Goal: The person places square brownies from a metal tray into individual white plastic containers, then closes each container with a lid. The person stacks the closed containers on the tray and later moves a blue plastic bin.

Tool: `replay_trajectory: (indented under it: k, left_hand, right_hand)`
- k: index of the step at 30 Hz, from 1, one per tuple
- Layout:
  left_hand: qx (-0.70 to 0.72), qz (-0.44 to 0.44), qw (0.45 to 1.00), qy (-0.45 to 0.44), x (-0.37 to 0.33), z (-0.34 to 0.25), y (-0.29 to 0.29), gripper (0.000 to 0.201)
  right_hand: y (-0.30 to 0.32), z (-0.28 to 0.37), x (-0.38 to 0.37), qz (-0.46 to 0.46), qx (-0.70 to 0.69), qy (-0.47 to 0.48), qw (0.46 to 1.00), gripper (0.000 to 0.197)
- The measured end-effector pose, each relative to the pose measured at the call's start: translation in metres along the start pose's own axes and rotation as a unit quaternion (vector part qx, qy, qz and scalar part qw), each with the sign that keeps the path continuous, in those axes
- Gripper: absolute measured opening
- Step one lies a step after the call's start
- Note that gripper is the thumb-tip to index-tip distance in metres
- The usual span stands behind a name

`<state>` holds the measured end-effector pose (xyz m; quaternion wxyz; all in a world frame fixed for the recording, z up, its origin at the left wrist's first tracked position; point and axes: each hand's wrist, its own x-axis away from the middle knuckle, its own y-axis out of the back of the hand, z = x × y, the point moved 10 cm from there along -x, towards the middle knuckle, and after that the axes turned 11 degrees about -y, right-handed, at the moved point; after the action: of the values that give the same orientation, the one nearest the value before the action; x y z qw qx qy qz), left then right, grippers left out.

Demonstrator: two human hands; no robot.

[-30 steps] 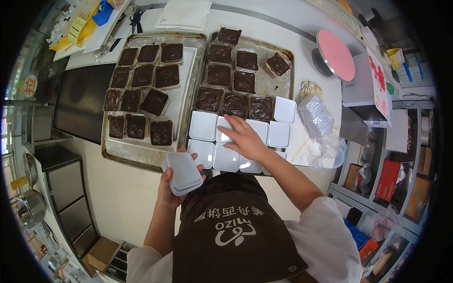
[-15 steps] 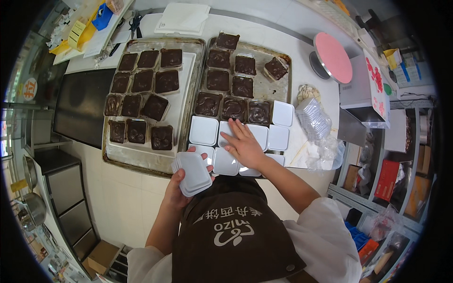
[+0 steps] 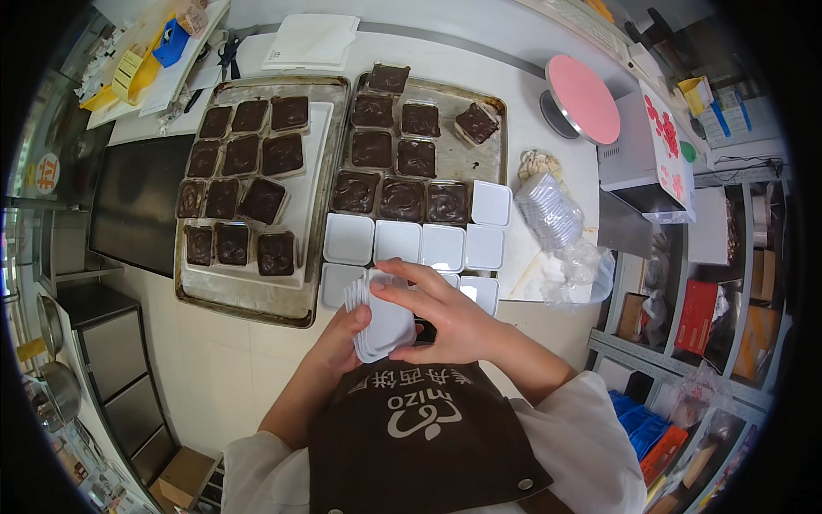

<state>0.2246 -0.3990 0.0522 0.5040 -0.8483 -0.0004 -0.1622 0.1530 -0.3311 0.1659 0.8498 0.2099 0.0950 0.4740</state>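
Observation:
A stack of white square plastic lids [image 3: 383, 317] is held in front of my apron by my left hand [image 3: 341, 344], closed around its left side. From the right, my right hand [image 3: 443, 315] grips the stack's top lid, its fingers at the far edge and its thumb at the near edge. Just beyond, square tubs with white lids on [image 3: 349, 239] fill the near part of the right baking tray [image 3: 490, 161]. Behind these stand uncovered tubs of dark chocolate-topped cake [image 3: 402, 200]. My hands and the stack hide part of the nearest lidded row.
A second baking tray [image 3: 244, 309] at left carries more chocolate-topped tubs on a white board. Right of the trays lie a bagged stack of clear plastic containers [image 3: 550, 210] and a pink turntable [image 3: 582, 100]. White sheets [image 3: 310, 41] rest at the back.
My right hand has left the lidded tubs and moved back toward me onto the stack of lids. My left hand, still holding the stack, has shifted slightly right.

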Motion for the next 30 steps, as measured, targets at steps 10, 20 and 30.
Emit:
replay_trajectory:
  k: [10,20,30]
  left_hand:
    - [-0.016,-0.078,0.996,-0.029,-0.025,0.006,0.01,0.098]
    - [-0.04,-0.165,0.984,-0.045,-0.026,0.003,0.028,0.103]
    - [-0.019,-0.16,0.986,-0.043,-0.057,0.006,0.013,0.103]
  right_hand:
    - [0.091,-0.1,0.008,-0.182,0.107,-0.103,0.972,0.084]
    - [0.08,-0.235,-0.033,-0.043,0.243,-0.125,0.961,0.081]
    - [0.069,-0.264,-0.032,0.012,0.292,-0.088,0.952,0.071]
